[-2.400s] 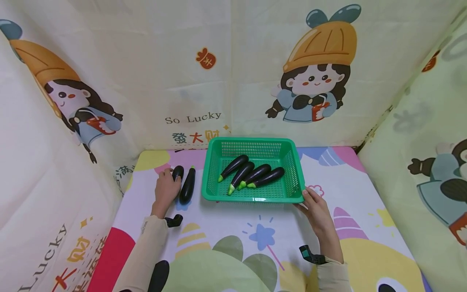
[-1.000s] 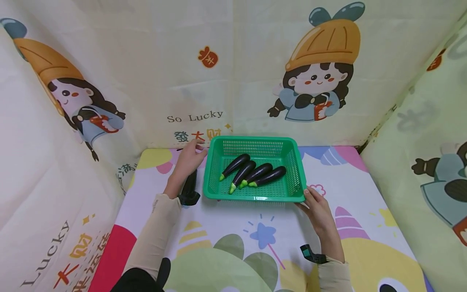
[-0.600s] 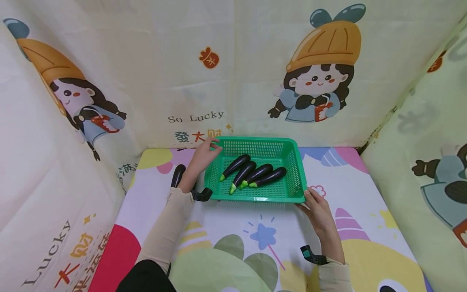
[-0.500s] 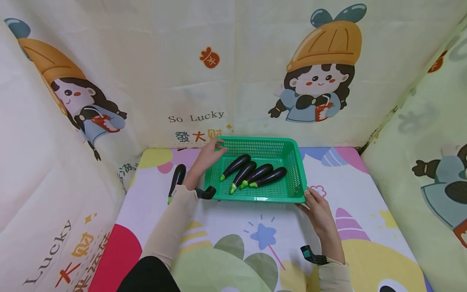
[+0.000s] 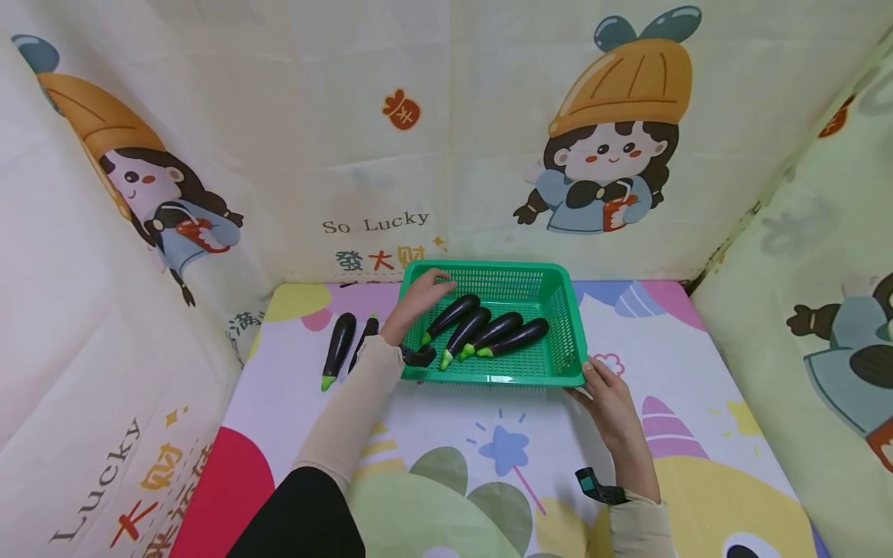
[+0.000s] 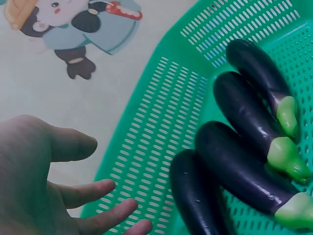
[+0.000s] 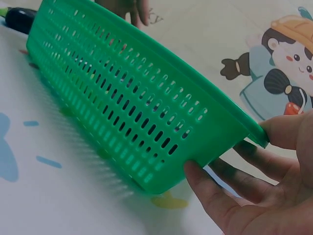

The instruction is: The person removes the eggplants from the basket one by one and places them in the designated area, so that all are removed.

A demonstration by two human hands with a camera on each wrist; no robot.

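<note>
My left hand [image 5: 421, 301] hovers over the left end of a green plastic basket [image 5: 488, 380], its fingers spread with nothing in them. In the left wrist view, the fingers stand beside several glossy dark eggplants [image 6: 244, 110] with light green caps, lying in the basket. At the basket's front right corner, my right hand [image 5: 610, 403] grips it. The right wrist view shows the thumb over the rim [image 7: 195, 78] and the fingers against the wall below. Left of the basket, one eggplant [image 5: 339, 349] lies on the table; another eggplant [image 5: 367, 333] is partly hidden behind my left wrist.
A cartoon-printed cloth covers the table [image 5: 446, 434]. Printed fabric walls [image 5: 446, 155] rise at the back and both sides, with the back one right behind the basket. A black device [image 5: 600, 490] is strapped to my right wrist.
From the loose eggplants at the left, my left hand has moved to over the basket's left end, no longer touching the one it had its fingers on. My right hand has stayed on the corner.
</note>
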